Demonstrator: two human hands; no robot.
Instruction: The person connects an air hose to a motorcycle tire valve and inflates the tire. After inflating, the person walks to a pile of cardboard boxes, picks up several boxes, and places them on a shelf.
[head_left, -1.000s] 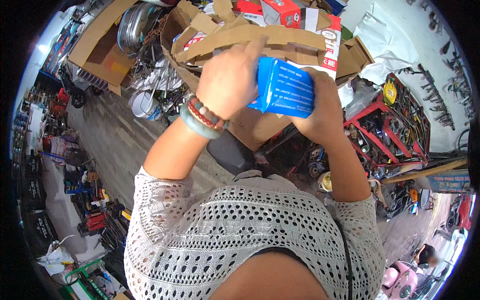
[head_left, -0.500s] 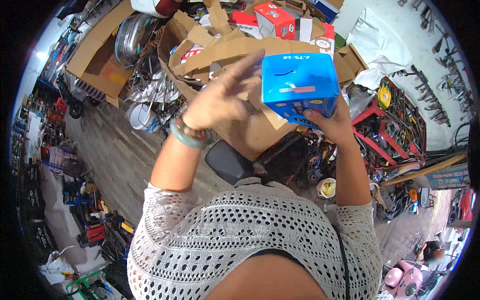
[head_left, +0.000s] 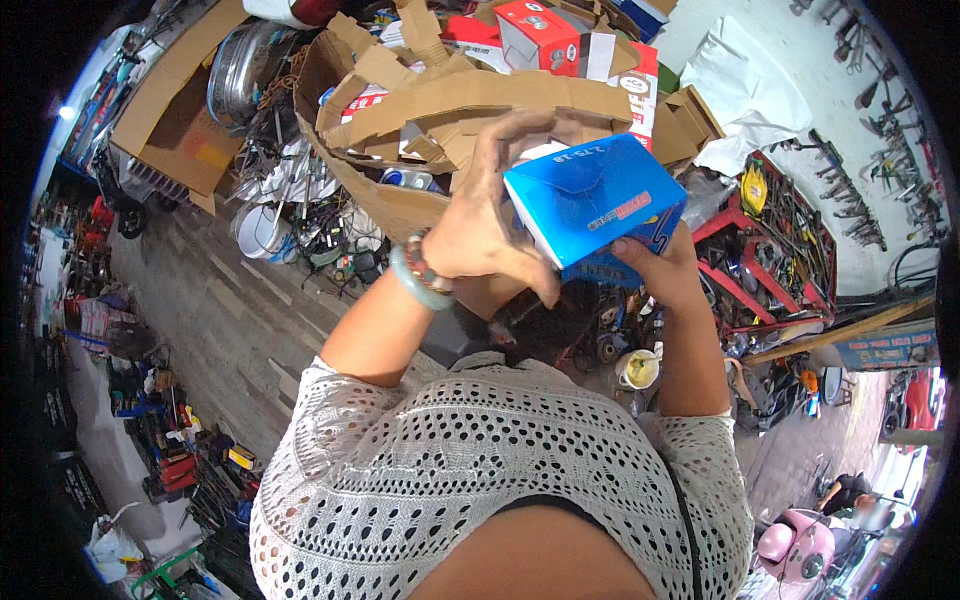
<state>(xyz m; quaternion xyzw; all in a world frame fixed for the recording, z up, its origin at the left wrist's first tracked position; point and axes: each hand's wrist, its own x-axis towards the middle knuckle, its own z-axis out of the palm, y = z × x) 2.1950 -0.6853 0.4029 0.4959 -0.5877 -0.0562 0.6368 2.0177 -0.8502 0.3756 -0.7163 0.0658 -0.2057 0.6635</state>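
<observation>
A blue cardboard box [head_left: 600, 195] with white edging is held up in front of me, tilted down toward its left end. My right hand [head_left: 662, 268] grips its right side, thumb on the front face and the fingers hidden behind. My left hand [head_left: 480, 225], with a pale green bangle and beaded bracelet at the wrist, is curved round the box's left end. Its thumb and fingers stand wide apart; whether the palm touches the box I cannot tell. What is inside the box does not show.
Beyond the box stands a large torn carton [head_left: 370, 200] filled with cardboard and red-and-white boxes [head_left: 540, 38]. A red tool rack [head_left: 765, 265] is at the right, a white bucket [head_left: 262, 232] at the left. A black seat [head_left: 455, 335] is below my hands.
My left hand has moved right, from a blurred spread pose to round the box's left end. The box has turned and tilted, and sits slightly lower. My right hand keeps its grip.
</observation>
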